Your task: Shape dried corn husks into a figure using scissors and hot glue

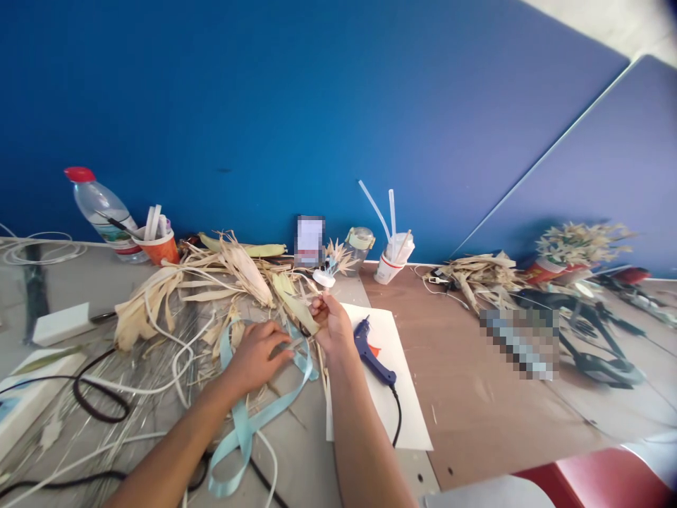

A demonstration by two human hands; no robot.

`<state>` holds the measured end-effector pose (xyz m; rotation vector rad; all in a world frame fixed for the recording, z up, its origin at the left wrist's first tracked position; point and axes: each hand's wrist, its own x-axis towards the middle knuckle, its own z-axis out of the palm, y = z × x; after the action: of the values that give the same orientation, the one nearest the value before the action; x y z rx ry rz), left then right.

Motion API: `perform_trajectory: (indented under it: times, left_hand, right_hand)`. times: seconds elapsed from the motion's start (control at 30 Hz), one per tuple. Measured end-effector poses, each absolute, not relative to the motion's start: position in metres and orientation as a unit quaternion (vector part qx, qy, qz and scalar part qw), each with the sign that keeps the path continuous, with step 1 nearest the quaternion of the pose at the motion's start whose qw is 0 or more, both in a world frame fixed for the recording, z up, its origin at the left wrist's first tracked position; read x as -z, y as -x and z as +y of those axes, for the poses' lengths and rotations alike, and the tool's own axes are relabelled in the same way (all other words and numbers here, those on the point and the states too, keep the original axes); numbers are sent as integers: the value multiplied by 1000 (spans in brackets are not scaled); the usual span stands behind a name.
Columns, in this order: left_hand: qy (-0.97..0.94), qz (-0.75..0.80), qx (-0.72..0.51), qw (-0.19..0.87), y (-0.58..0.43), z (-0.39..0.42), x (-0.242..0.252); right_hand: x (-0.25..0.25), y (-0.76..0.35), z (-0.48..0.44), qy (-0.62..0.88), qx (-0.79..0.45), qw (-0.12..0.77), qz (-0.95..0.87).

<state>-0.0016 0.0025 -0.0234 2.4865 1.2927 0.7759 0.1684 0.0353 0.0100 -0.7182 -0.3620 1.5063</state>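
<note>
My left hand (257,355) lies on the table over a light blue ribbon (248,423) and dried corn husks (233,279), fingers curled down on them. What it grips, if anything, is hidden. My right hand (331,323) is raised a little and pinches the stem of a small husk flower (334,262) with a white base. A blue hot glue gun (373,356) lies on a white sheet of paper (405,416) just right of my right wrist.
A plastic bottle with a red cap (98,208) and an orange cup (157,247) stand at the back left. A glass jar (360,247) and a white cup with glue sticks (394,257) stand by the blue wall. Cables (100,402) cross the left side. More husks and tools lie at right.
</note>
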Motion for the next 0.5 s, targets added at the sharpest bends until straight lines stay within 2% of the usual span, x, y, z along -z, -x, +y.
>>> perform_trajectory:
  times: [0.3, 0.5]
  left_hand:
    - [-822, 474, -275, 154, -6, -2, 27]
    - [-720, 463, -409, 316, 0, 6, 16]
  right_hand:
    - [-7, -163, 35, 329, -652, 656, -192]
    - [-3, -162, 36, 367, -626, 652, -219]
